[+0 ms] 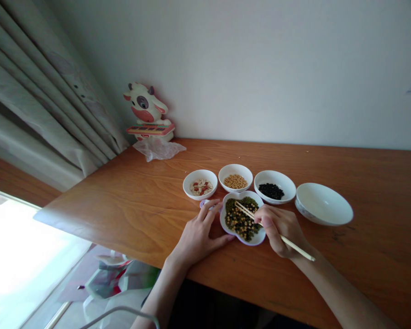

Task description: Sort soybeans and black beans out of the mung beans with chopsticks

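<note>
A flower-shaped white bowl (258, 239) with a purple edge holds mixed green, yellow and dark beans (244, 225). My left hand (200, 233) grips this bowl at its left side, fingers by a small purple handle (203, 204) and thumb at the lower edge. In my right hand (281, 228) is a pair of wooden chopsticks (298, 248), their tips down among the beans near the top of the bowl. Whether a bean is between the tips is too small to tell.
Behind stand white bowls with pale and reddish flat pieces (201, 187), yellow soybeans (235, 181) and black beans (271, 191). An empty white bowl (324, 204) stands at right. A cow toy piano (150, 114) and plastic wrap (159, 150) sit at the back left.
</note>
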`<state>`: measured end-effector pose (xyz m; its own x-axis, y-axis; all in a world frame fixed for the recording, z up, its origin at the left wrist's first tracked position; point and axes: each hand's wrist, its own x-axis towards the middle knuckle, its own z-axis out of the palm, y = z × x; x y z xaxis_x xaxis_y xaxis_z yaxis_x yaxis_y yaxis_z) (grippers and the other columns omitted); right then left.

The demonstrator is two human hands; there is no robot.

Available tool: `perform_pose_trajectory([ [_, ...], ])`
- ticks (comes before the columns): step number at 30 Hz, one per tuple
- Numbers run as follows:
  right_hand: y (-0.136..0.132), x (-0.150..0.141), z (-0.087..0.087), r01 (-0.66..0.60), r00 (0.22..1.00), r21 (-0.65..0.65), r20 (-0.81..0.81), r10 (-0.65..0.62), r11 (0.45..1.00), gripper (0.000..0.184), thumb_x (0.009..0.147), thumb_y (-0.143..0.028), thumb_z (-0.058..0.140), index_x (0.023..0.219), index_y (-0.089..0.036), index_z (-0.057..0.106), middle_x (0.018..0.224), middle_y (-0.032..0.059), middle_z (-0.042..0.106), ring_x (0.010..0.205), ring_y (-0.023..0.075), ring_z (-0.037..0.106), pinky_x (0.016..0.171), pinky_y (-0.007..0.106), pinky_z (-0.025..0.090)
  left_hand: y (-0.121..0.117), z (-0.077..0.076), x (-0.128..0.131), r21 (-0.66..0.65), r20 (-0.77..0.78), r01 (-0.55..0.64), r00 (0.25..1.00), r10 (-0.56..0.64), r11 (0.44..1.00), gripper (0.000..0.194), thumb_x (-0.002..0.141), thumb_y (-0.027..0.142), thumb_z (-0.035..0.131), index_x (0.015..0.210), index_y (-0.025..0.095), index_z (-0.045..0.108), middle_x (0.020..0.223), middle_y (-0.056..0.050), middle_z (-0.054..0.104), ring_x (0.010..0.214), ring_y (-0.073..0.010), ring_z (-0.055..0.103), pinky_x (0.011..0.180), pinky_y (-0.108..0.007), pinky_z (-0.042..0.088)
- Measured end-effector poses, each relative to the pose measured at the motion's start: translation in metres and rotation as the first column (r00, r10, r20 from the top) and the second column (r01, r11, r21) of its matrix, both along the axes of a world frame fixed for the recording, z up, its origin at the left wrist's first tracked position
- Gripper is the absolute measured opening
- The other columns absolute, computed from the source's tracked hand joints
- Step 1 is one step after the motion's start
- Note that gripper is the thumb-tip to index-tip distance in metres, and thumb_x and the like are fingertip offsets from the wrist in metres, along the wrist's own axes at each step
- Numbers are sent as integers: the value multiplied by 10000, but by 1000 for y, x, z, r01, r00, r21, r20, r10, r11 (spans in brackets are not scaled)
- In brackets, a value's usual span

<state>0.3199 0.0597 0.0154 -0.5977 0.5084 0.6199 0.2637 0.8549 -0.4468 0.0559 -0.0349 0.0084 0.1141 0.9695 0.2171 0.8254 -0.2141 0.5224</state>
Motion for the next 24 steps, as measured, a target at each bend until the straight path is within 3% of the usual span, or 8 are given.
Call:
perform_pose_trajectory([
  [17, 1, 5, -7, -25, 996, 9, -86, 26, 1000, 302, 1100, -213, 357, 954, -262, 617, 823, 52, 710, 748, 207, 675, 689, 375, 501, -1, 0, 0, -4, 9, -4, 1000, 4, 1000, 812, 941, 645, 760, 1620, 383, 401, 1689, -75, 436, 1449, -345, 596, 1089, -543, 632],
  [24, 1, 6, -12, -21, 975, 60, -217, 33, 998, 465, 1129, -400, 294, 916, -244, 676, 807, 71, 735, 745, 225, 718, 687, 386, 530, 0, 1, 1, -4, 7, -3, 1000, 3, 1000, 823, 937, 646, 761, 1627, 392, 390, 1684, -79, 443, 1434, -357, 609, 1063, -556, 646],
])
